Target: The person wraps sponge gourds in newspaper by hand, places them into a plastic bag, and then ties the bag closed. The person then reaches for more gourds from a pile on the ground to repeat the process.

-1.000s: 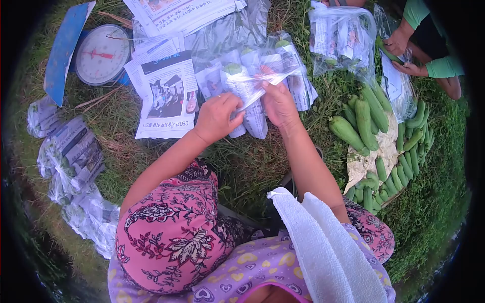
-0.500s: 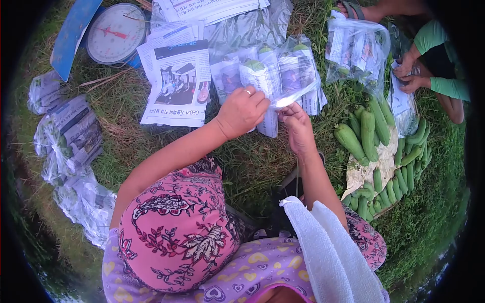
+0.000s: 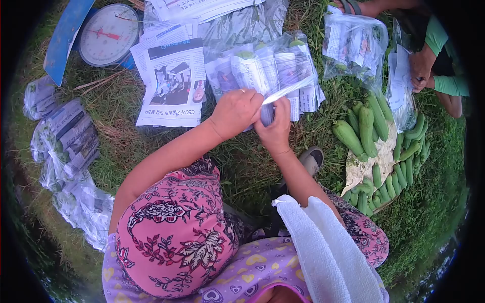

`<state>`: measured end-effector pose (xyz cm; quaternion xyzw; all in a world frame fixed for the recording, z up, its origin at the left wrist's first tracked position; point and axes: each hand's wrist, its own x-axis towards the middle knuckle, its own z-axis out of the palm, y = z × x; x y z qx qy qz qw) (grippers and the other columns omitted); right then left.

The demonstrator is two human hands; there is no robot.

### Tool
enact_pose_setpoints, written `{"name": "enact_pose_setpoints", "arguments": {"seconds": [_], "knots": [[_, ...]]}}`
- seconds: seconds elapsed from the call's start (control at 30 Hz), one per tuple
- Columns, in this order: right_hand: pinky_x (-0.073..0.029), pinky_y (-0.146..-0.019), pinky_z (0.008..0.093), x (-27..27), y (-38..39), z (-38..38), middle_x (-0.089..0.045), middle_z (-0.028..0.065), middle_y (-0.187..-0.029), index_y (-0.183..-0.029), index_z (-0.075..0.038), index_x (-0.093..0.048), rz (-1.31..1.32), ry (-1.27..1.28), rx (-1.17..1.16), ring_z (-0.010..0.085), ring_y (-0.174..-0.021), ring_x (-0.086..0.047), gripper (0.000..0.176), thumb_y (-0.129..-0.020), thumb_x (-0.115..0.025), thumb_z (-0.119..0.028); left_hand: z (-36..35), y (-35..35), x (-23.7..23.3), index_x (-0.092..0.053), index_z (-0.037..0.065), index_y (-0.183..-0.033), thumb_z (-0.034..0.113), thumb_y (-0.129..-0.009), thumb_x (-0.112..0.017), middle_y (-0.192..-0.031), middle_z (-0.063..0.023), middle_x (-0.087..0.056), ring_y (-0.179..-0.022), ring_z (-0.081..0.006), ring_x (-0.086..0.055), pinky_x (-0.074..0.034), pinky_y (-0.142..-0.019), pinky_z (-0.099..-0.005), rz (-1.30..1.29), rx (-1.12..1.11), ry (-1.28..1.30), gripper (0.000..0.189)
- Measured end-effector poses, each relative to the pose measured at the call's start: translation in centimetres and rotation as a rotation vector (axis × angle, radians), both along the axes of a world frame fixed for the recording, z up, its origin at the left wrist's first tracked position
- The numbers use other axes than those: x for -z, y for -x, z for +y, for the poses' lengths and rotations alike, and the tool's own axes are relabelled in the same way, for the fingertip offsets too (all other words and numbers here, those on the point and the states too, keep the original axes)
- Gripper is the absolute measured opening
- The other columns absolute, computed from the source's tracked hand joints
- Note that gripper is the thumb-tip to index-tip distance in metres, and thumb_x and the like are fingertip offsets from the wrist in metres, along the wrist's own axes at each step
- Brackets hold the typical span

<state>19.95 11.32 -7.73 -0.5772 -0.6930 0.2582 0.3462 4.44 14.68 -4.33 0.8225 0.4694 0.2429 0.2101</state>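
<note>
A clear plastic bag [image 3: 310,76] lies on the grass in front of me. Inside it, side by side, are several green vegetables rolled in newspaper [image 3: 246,70]. My left hand [image 3: 236,113] is closed on the near edge of the bag, knuckles up. Right beside it, my right hand [image 3: 275,129] pinches the same gathered edge, with a strip of plastic stretching away to the right. The exact fingertip grip is partly hidden. Loose newspaper sheets [image 3: 174,93] lie just left of the bag.
A dial scale [image 3: 109,35] stands at upper left, near filled bags [image 3: 65,134]. Long green squash-like vegetables [image 3: 346,136] lie on brown paper at right. Another filled bag [image 3: 353,45] is near a co-worker's hands [image 3: 422,70], which hold a newspaper-lined bag.
My right hand has moved left and slightly down along the bag's edge, close to my left hand. A sandal shows more behind my right forearm. The co-worker's hands have shifted.
</note>
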Motion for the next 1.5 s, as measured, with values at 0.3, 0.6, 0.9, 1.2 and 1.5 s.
{"name": "enact_pose_setpoints", "arguments": {"seconds": [0.3,0.6,0.9,1.2,1.5], "knots": [[-0.043,-0.090,0.0398,-0.3,0.1,0.0,-0.052,0.0130,-0.111,-0.115,-0.009,-0.060,0.048,-0.016,-0.009,0.0340,-0.102,-0.049,0.054,-0.063,-0.073,-0.004,-0.2,-0.2,0.7,-0.057,0.005,-0.086,0.011,-0.070,-0.064,-0.074,-0.0098,-0.054,-0.068,-0.0282,-0.057,-0.047,-0.059,-0.0396,0.040,0.039,-0.022,0.019],[-0.048,-0.084,0.0434,-8.7,-10.9,4.1,-0.060,0.0083,-0.113,-0.118,-0.014,-0.060,-0.692,0.443,-0.782,0.0307,-0.104,-0.057,0.053,-0.069,-0.076,-0.027,0.4,-0.2,-2.0,-0.058,0.003,-0.096,0.008,-0.071,-0.067,-0.088,-0.0140,-0.058,-0.082,-0.0344,-0.058,-0.048,-0.072,-0.0417,0.139,0.206,0.132,0.027],[-0.048,-0.088,0.0333,-35.8,-44.5,-4.1,-0.064,0.0140,-0.112,-0.130,-0.004,-0.052,-0.359,0.444,0.450,0.0221,-0.106,-0.059,0.052,-0.087,-0.056,-0.032,0.1,9.8,-8.3,-0.057,0.001,-0.108,0.007,-0.069,-0.070,-0.110,-0.0172,-0.057,-0.101,-0.0352,-0.056,-0.046,-0.087,-0.0416,0.525,0.185,0.241,0.042],[-0.047,-0.073,0.0295,-19.8,-68.0,-41.2,-0.063,-0.0001,-0.100,-0.108,-0.013,-0.060,0.991,-0.009,1.482,0.0138,-0.085,-0.060,0.025,-0.088,-0.062,-0.028,-6.6,14.4,-19.1,-0.059,-0.006,-0.107,0.013,-0.078,-0.067,-0.097,-0.0193,-0.066,-0.086,-0.0221,-0.065,-0.051,-0.075,-0.0332,0.184,-0.507,0.831,0.036],[-0.049,-0.061,0.0269,-9.9,-68.2,-48.6,-0.063,-0.0021,-0.090,-0.104,-0.014,-0.061,1.155,0.010,1.648,0.0122,-0.075,-0.061,0.018,-0.090,-0.059,-0.025,5.5,15.8,-22.7,-0.062,-0.005,-0.107,0.013,-0.077,-0.067,-0.099,-0.0182,-0.067,-0.088,-0.0263,-0.066,-0.052,-0.078,-0.0351,0.666,-0.139,0.335,0.035]]}}
